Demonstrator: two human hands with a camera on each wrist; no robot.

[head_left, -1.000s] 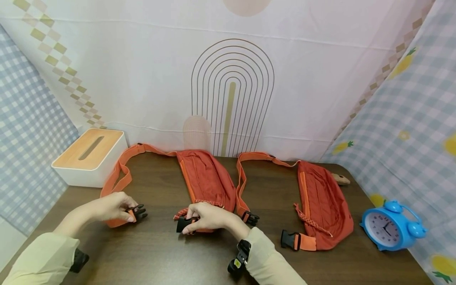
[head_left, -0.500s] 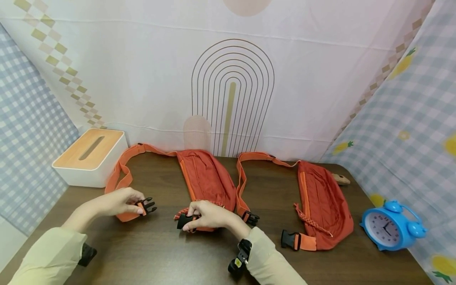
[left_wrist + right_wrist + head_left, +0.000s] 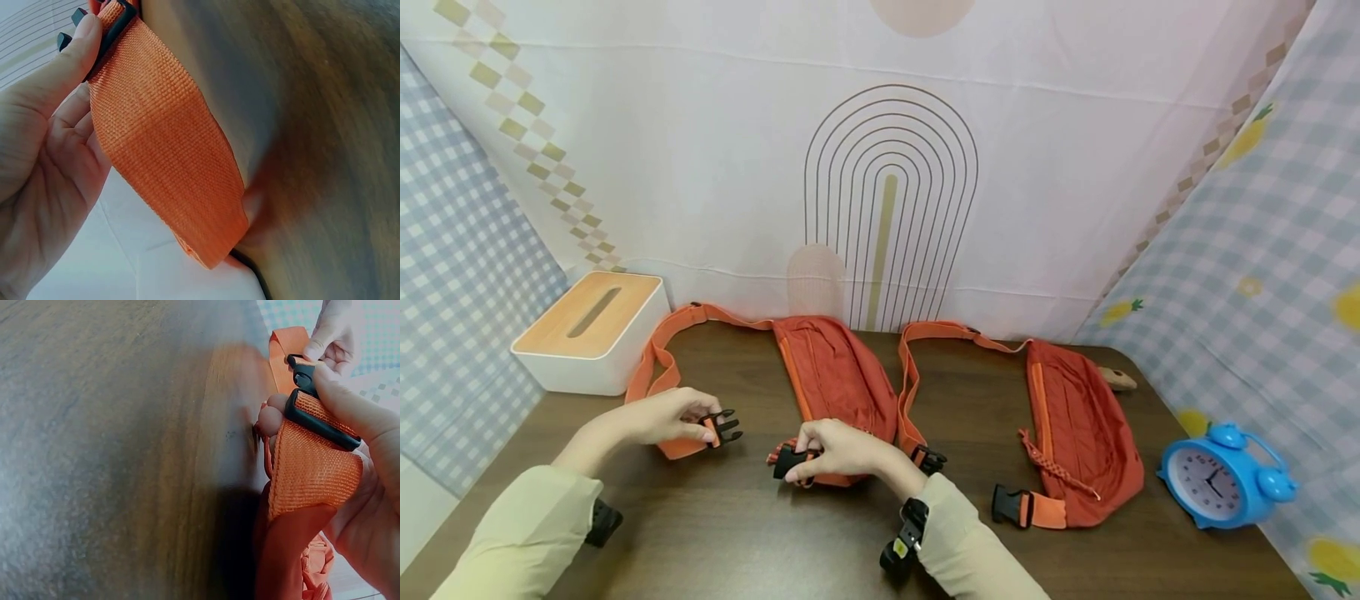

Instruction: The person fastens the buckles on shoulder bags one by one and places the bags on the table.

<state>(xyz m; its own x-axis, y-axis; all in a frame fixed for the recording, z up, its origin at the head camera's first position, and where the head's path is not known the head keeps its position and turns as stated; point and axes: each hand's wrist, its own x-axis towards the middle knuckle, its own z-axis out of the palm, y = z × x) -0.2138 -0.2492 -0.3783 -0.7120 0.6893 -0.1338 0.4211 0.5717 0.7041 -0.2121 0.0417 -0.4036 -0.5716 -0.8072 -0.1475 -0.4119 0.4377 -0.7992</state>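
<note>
In the head view my left hand [image 3: 677,417] pinches the black pronged buckle half [image 3: 724,427] at the end of an orange strap [image 3: 169,137]. My right hand [image 3: 842,450] grips the black socket half of the buckle [image 3: 790,462], joined to the near end of the left red waist bag [image 3: 842,375]. A gap separates the two halves, prongs pointing toward the socket. In the left wrist view the strap hangs from the thumb and fingers. The right wrist view shows thumb and fingertips round the socket half and its webbing [image 3: 312,475].
A second red waist bag [image 3: 1082,433] lies to the right with its buckle undone. A blue alarm clock [image 3: 1213,479] stands at the far right. At the back left sits a white tissue box [image 3: 580,367] with a wooden lid. A patterned cloth [image 3: 715,167] hangs behind the table.
My left hand has moved right and slightly away from me, carrying the pronged half closer to the socket half. The right hand stays almost in place.
</note>
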